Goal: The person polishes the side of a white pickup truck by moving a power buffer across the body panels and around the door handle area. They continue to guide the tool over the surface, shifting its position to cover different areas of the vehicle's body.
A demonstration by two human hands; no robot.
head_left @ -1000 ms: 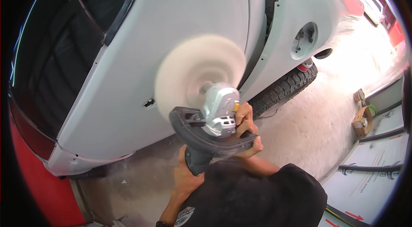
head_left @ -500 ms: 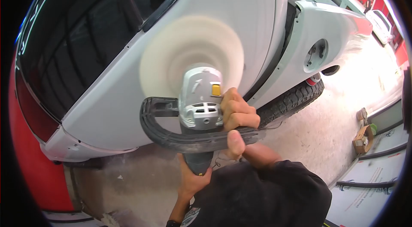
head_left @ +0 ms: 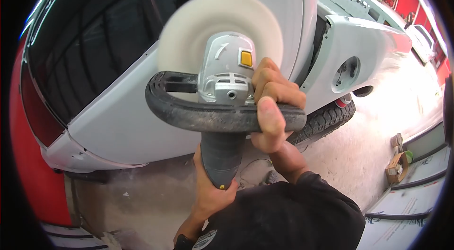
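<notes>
A rotary polisher (head_left: 222, 63) with a silver head, a yellow button and a dark grey body is held in both hands. Its round white pad (head_left: 182, 35) is blurred by spinning and overlaps the white door panel (head_left: 127, 108) of a vehicle. My right hand (head_left: 274, 103) is wrapped around the right side of the black loop handle (head_left: 184, 116), thumb over the bar. Lower down, my left hand (head_left: 213, 195) grips the rear of the polisher body, its fingers partly hidden behind it.
Above the door is a dark window (head_left: 104, 37). To the right, a white truck bed panel (head_left: 364, 46) has a round opening, with a tire (head_left: 328, 120) below. A cardboard box (head_left: 397, 167) sits on the floor beside wrapped sheets (head_left: 402, 207). A cord (head_left: 250, 167) trails behind the polisher.
Both hands have raised the polisher up in the view and slightly right, and it looks larger. The pad now overlaps the window's lower edge. Both grips are kept.
</notes>
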